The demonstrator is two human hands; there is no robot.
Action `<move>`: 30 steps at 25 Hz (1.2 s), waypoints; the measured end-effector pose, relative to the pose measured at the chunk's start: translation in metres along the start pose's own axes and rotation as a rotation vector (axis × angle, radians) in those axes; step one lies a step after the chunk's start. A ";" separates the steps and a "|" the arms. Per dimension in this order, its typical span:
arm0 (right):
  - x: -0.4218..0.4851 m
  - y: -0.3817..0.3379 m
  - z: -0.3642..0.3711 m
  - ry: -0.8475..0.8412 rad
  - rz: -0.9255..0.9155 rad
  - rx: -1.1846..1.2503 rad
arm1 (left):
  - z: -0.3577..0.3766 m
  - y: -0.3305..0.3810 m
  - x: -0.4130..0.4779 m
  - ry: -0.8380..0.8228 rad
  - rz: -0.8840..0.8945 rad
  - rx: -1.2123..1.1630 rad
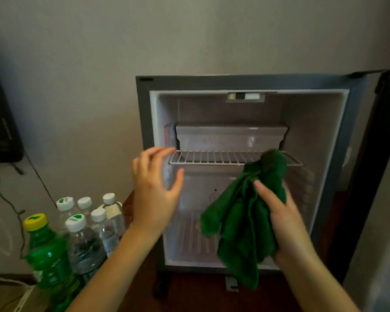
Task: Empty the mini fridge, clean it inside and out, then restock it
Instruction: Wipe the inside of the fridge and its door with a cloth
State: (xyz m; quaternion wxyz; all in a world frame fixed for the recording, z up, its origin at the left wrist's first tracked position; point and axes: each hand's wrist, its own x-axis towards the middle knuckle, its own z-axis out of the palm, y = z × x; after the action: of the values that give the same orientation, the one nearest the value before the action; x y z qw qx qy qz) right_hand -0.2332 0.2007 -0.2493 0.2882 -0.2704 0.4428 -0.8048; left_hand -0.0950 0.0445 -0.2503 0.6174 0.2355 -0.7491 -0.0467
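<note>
Mini fridge [142, 122], centre to 3 o'clock: cabinet stands emptied. Its door [383, 154] is swung wide at 3 o'clock. Judged step: the inside clean, emptying done, restock not yet begun.

One wire shelf [212, 157] across mid-cabinet. One ribbed floor below it, bare.

One green cloth [241, 233], at 5 o'clock from centre. It hangs bunched, its top fold up against the shelf's right end.

Your right hand [282, 221] grips the cloth, fingers and thumb curled round the bundle. Your left hand [155, 194], at 9 o'clock from the cloth, is spread, holds nothing, and hovers by the fridge's left wall.

Bottles stand outside at 8 o'clock: one green bottle [47, 255] with a yellow cap, and five water bottles [83, 244] counted by white caps; more may hide behind.

Next move likely calls for steadying the shelf with your free hand while you wipe along its wires, then the walls and floor.
</note>
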 end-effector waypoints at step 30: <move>0.144 0.048 0.137 -0.389 -0.898 -0.534 | 0.043 -0.079 0.032 0.126 -0.168 -0.233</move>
State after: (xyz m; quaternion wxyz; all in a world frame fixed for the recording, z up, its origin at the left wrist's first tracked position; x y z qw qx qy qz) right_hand -0.2273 0.0019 -0.2013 -0.0853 -0.6399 0.4111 -0.6436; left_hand -0.1163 -0.0484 -0.2596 0.6801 0.2265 -0.6762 -0.1700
